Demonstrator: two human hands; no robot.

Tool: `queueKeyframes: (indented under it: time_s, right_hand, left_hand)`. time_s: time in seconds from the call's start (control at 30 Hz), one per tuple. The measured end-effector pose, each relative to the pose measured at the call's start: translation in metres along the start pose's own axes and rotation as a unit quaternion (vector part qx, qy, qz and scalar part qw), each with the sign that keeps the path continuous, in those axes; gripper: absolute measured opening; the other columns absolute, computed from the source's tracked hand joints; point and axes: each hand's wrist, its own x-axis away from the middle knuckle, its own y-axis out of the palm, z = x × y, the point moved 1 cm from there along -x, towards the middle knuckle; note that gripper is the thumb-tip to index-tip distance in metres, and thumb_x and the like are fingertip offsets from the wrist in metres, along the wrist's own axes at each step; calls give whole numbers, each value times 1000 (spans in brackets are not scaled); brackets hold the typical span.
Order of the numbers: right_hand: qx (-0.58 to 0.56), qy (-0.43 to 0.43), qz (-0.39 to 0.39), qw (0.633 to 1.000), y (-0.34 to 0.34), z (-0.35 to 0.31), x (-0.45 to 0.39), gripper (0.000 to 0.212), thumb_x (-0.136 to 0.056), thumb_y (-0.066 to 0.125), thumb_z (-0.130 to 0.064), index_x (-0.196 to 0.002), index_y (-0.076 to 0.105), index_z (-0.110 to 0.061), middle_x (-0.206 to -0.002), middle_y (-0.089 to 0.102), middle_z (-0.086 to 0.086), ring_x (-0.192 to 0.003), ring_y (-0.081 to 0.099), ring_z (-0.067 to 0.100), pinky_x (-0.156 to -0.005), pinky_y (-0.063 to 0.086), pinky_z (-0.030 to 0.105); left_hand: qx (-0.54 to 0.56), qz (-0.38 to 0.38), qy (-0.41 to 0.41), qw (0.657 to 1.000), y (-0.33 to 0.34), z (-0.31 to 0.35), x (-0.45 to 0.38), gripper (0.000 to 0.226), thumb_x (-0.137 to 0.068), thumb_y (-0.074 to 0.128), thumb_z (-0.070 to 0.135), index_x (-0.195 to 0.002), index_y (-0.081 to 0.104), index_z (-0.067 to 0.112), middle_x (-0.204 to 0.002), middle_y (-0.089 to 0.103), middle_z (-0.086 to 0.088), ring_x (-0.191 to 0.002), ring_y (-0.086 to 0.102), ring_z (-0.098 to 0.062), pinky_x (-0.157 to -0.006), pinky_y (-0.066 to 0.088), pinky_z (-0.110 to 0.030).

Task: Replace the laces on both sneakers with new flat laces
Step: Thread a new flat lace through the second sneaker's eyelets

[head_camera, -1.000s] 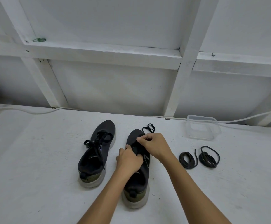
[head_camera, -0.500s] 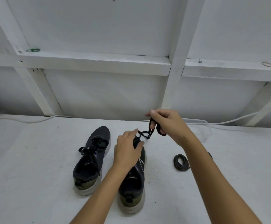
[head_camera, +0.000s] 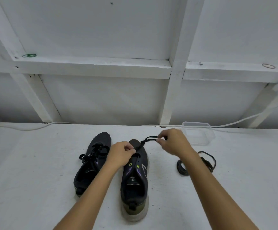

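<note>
Sneakers of dark knit fabric with pale, worn soles lie side by side on the white painted surface [head_camera: 35, 163], toes pointing away from us: the left dark sneaker [head_camera: 91, 161] is fully laced with a loose black lace, while the right dark sneaker [head_camera: 135, 178] is nearly unlaced, its small yellow-green eyelets showing bare. Our left hand [head_camera: 120, 155] presses down on the right sneaker's forefoot, fingers curled at the lowest eyelets, though we cannot tell whether they pinch the lace or only steady the tongue. Our right hand [head_camera: 173, 143] pinches the old black lace [head_camera: 147, 141] between thumb and fingertips, the lace running taut from the toe end of the shoe to that pinch. We judge the lace light, limp and a little slippery, so it is best taken close to the eyelet and drawn along its own line, while the soft upper needs holding down or the shoe will slide. Just right of our right forearm lie two coiled black flat laces [head_camera: 196, 163], near each other. Beyond them a clear plastic container [head_camera: 199, 134] sits near the white framed wall [head_camera: 101, 97], where a white cable [head_camera: 18, 127] runs along the base.
</note>
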Motion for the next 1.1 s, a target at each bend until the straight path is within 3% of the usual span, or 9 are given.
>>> queueKeyframes:
  time_s: [0.1, 0.2, 0.33, 0.53, 0.67, 0.77, 0.83, 0.9, 1.1]
  right_hand:
    - [51, 19, -14, 998, 28, 2, 6, 29, -95, 67, -29, -122, 72, -20, -123, 67, 4, -112, 61, 22, -92, 47, 30]
    - [51, 21, 4, 998, 46, 0, 13, 34, -95, 68, -26, -129, 67, -21, -133, 59, 6, -113, 62, 25, -89, 46, 31]
    - [24, -1, 59, 998, 59, -10, 19, 36, -92, 71, -34, -127, 68, -26, -124, 53, 1, -93, 63, 22, -74, 42, 27]
    - [82, -70, -8, 994, 79, -28, 19, 33, -88, 64, -60, -111, 74, -39, -125, 57, -7, -123, 42, 23, -93, 43, 38]
    - [46, -78, -2, 996, 85, -31, 14, 21, -94, 65, -43, -97, 78, -27, -112, 64, -5, -108, 48, 22, -86, 45, 35]
    - [-158, 1, -12, 987, 83, -25, 15, 18, -96, 64, -30, -89, 78, -21, -87, 73, -9, -86, 64, 9, -75, 48, 28]
    - [-269, 59, -30, 961, 80, -20, 18, 17, -99, 61, -26, -93, 76, -22, -84, 76, -10, -78, 67, 4, -77, 53, 26]
    - [-293, 68, -46, 953, 79, -16, 19, 17, -100, 59, -24, -95, 75, -21, -84, 77, -10, -80, 68, 7, -80, 55, 28]
    - [-165, 21, -97, 981, 85, -15, 15, 28, -87, 77, -33, -113, 75, -23, -99, 70, -6, -94, 64, 11, -80, 45, 19]
  left_hand:
    - [139, -7, -48, 989, -4, -5, 0, 5, -93, 67, 26, -97, 65, 22, -97, 71, 5, -89, 64, -11, -75, 46, -21]
    - [244, -42, -79, 966, -8, -5, 2, 15, -90, 72, 17, -101, 62, 19, -95, 73, 0, -75, 62, -8, -67, 46, -21]
    - [269, -39, -70, 960, -14, -5, 2, 22, -86, 78, 16, -103, 64, 18, -90, 71, -3, -78, 65, -11, -65, 51, -21]
    - [310, -44, -38, 949, -16, 1, 1, 18, -91, 72, 19, -107, 67, 27, -110, 68, -3, -98, 63, -14, -80, 49, -29]
    - [364, -42, -38, 930, -17, 4, -1, 17, -91, 70, 11, -103, 69, 23, -108, 66, -1, -99, 62, -14, -86, 50, -34]
    - [408, -16, -44, 912, -21, 0, -1, 17, -93, 66, 7, -104, 66, 19, -102, 65, -3, -101, 63, -16, -91, 54, -35]
    - [386, -13, -36, 922, -22, -5, 0, 26, -94, 64, 8, -115, 62, 23, -107, 69, -2, -103, 66, -16, -90, 56, -34]
    - [317, -14, -20, 948, -19, -10, 1, 36, -94, 63, 8, -123, 57, 28, -105, 72, 0, -99, 68, -12, -85, 56, -30]
    - [170, 28, 17, 985, -3, -15, 5, 40, -84, 74, 11, -115, 57, 30, -96, 65, 10, -86, 65, -9, -65, 44, -5]
